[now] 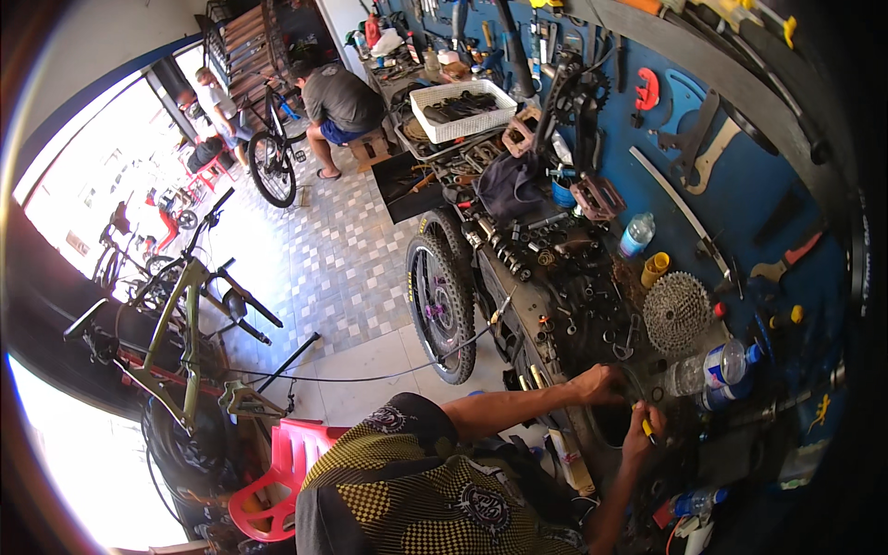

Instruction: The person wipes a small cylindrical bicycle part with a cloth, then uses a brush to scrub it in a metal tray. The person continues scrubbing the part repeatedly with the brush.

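Both of my hands are over the dark, greasy workbench on the right. My left hand (597,383) is closed, fingers curled down toward the bench; whatever is in it is hidden. Close by, my right hand (637,438) grips a small tool with a yellow handle (648,427); its working end cannot be made out. A dark round shape lies between the hands, too dim to name. Just beyond them are a clear plastic bottle (686,377) lying on its side and a large bicycle cassette (678,313) leaning near the wall.
Small metal parts, a yellow cup (655,268) and a white basket (462,109) of tools crowd the bench. Bicycle wheels (442,310) stand against its side. A green bike frame (185,342) and red plastic chair (277,476) are at left. A seated person (342,102) is farther back.
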The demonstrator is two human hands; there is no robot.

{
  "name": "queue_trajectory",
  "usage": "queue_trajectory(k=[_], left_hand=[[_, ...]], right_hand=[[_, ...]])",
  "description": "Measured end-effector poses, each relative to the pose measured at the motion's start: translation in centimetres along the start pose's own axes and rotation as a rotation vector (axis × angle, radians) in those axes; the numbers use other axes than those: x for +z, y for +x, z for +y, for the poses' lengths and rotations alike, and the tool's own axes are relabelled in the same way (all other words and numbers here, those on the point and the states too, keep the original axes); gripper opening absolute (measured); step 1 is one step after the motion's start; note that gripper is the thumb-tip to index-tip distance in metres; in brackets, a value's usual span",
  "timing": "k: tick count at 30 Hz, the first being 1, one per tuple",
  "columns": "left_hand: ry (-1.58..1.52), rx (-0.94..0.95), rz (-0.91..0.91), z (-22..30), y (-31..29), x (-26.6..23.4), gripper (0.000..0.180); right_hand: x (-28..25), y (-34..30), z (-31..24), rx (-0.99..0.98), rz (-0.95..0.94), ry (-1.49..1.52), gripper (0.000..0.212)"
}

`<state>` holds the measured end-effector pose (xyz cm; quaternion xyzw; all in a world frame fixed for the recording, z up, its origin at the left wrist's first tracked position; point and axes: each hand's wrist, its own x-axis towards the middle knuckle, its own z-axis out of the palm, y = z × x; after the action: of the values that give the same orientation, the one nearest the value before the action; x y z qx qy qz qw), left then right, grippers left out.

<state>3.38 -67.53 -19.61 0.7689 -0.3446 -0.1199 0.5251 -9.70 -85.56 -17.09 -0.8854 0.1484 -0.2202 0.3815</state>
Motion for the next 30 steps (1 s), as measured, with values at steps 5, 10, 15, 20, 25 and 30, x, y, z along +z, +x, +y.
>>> queue_trajectory(k=[5,10,15,20,25,30], left_hand=[[0.041,0.112,-0.055,-1.5,0.3,0.1,0.038],[0.036,0.024,0.008,0.5,-0.2,-1.6,0.040],[0.138,0.043,-0.012,0.9,0.3,-1.0,0.041],[0.060,0.040,-0.038,1.7,-0.4,-1.7,0.039],[-0.367,-0.237,-0.158,1.3,0.0,-1.3,0.038],[-0.562,-0.309,-0.159,-0.1,-0.4,-0.5,0.041]], right_hand=[[0.5,-0.5,-1.1,-0.082,-0.007,0.163,0.024],[0.8,-0.5,2.2,0.057,0.024,-0.012,0.022],[1.5,-0.8,-2.0,-0.028,0.063,0.278,0.014],[-0.9,-1.3,0.0,0.139,0.052,0.077,0.023],[-1.8,-2.5,-0.1,0.042,0.046,-0.098,0.020],[-2.2,-3.6,0.7,-0.027,0.122,-0.244,0.020]])
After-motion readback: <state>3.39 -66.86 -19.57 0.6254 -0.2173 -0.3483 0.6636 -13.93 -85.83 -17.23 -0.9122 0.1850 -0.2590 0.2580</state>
